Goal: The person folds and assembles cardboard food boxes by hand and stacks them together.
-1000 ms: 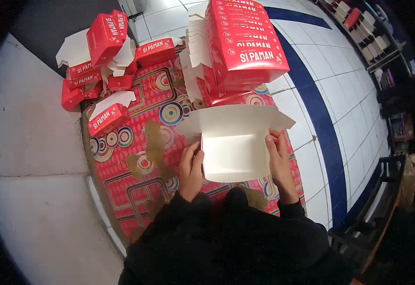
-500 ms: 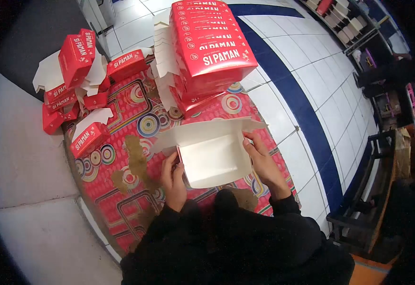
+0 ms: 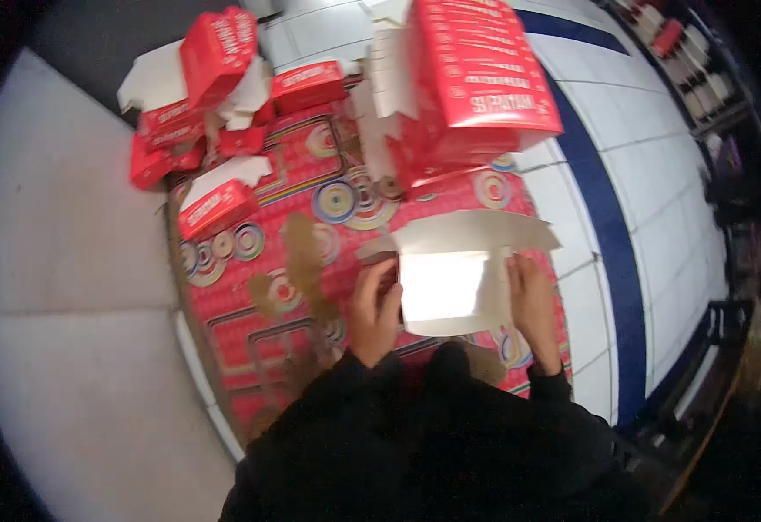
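An open cardboard food box [image 3: 444, 291], pale inside, sits between my two hands with its lid flap [image 3: 476, 229] raised at the far side. My left hand [image 3: 375, 311] grips the left wall, fingers wrapped on its outside. The right wall is held by my right hand [image 3: 533, 303], whose fingertips are at the upper right corner, slightly blurred. Beyond the box stands a tall stack of nested red boxes [image 3: 485, 87] printed with white lettering.
Several red boxes [image 3: 215, 209] with open white flaps lie loosely at the upper left. Below is a worn red patterned mat [image 3: 267, 348]. White floor tiles [image 3: 589, 261] with a dark blue band run along the right, a pale wall-like surface [image 3: 76, 261] along the left.
The view has swung, so the surroundings appear further right and a little higher. The left side tab of the box now looks folded in closer to my left hand. Both hands still grip the box.
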Action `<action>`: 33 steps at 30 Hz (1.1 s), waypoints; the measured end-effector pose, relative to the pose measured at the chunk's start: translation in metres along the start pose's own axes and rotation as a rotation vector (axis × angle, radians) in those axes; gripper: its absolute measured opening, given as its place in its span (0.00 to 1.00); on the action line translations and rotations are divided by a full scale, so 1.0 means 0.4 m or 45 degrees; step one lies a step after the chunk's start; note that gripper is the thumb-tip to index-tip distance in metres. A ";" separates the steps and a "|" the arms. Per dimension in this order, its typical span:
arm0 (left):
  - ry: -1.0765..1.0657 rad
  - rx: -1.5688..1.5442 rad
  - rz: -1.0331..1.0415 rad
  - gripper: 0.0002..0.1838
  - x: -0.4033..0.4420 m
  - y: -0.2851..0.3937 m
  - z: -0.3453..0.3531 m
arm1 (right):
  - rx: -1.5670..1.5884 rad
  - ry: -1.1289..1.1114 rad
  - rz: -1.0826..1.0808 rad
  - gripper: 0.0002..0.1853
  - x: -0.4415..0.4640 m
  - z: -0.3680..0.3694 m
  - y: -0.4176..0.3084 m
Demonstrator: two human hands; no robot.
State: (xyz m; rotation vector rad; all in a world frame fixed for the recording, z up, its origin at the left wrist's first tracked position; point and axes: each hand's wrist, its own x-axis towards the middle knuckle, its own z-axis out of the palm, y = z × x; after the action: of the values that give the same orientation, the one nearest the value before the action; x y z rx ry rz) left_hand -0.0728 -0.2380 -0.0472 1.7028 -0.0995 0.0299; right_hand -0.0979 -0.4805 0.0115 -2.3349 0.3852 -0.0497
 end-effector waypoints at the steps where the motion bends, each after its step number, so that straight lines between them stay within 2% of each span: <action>1: -0.036 -0.003 0.039 0.18 0.006 -0.006 -0.009 | -0.013 -0.009 0.005 0.16 -0.002 -0.006 -0.020; 3: -0.107 -0.257 -0.100 0.19 0.007 0.015 -0.023 | -0.069 -0.022 -0.005 0.16 -0.006 -0.012 -0.048; 5: -0.158 -0.295 -0.145 0.20 0.029 -0.072 -0.085 | -0.139 -0.006 -0.004 0.16 -0.010 -0.004 -0.035; 7: 0.379 0.050 0.046 0.24 0.103 -0.155 -0.159 | -0.076 0.099 0.029 0.18 -0.015 0.009 -0.007; 9: 0.720 1.205 0.082 0.31 0.219 -0.145 -0.306 | -0.055 0.102 0.085 0.21 -0.025 -0.009 -0.035; 10: 0.767 1.378 0.285 0.38 0.281 -0.174 -0.398 | 0.000 0.094 0.142 0.21 -0.026 -0.015 -0.040; 12: 0.599 2.114 0.221 0.42 0.350 -0.157 -0.525 | 0.055 0.094 0.212 0.21 -0.029 -0.019 -0.033; 13: 0.588 2.111 0.231 0.42 0.363 -0.171 -0.580 | 0.121 0.115 0.199 0.21 -0.030 -0.019 -0.024; 15: 0.123 1.997 -0.038 0.42 0.396 -0.205 -0.656 | 0.188 0.155 0.191 0.22 -0.037 -0.024 -0.007; 18: 0.151 1.826 0.096 0.40 0.370 -0.139 -0.684 | 0.181 0.231 0.141 0.19 -0.040 -0.044 -0.005; 20: 0.279 1.252 0.176 0.36 0.313 -0.071 -0.647 | 0.222 0.120 0.225 0.18 -0.049 -0.082 -0.042; 21: 0.303 1.370 0.312 0.35 0.267 -0.016 -0.617 | 0.220 0.138 0.232 0.18 -0.056 -0.098 -0.056; 23: 0.469 1.166 0.363 0.35 0.184 0.063 -0.560 | 0.251 -0.046 0.336 0.17 -0.064 -0.123 -0.075; 24: 0.516 1.037 0.378 0.35 0.149 0.116 -0.520 | 0.245 0.000 0.358 0.17 -0.065 -0.125 -0.086; 26: 0.565 1.100 0.521 0.34 0.092 0.242 -0.420 | 0.614 -0.359 0.069 0.21 -0.069 -0.128 -0.121; 27: 0.551 1.077 0.510 0.34 0.077 0.278 -0.390 | 0.593 -0.349 0.087 0.21 -0.069 -0.133 -0.143; 29: 0.261 1.271 1.042 0.32 0.068 0.327 -0.334 | 0.986 -0.635 -0.051 0.33 -0.055 -0.143 -0.194; 30: 0.169 0.928 1.060 0.30 0.072 0.342 -0.278 | 0.971 -0.646 -0.067 0.33 -0.052 -0.150 -0.217; 31: 0.080 0.592 1.072 0.29 0.079 0.361 -0.221 | 1.096 -0.528 -0.041 0.39 -0.049 -0.155 -0.240; 32: -0.096 0.759 1.174 0.25 0.080 0.388 -0.188 | 1.224 -0.409 -0.012 0.45 -0.047 -0.158 -0.256; 33: -0.177 0.870 1.315 0.23 0.087 0.399 -0.154 | 1.248 -0.316 -0.066 0.43 -0.046 -0.153 -0.240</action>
State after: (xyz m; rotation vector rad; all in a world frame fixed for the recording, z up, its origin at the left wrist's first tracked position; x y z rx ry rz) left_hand -0.0492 -0.1996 0.1213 2.1421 -1.1719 0.7866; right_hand -0.0994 -0.4529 0.1235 -1.3577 0.1192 0.0244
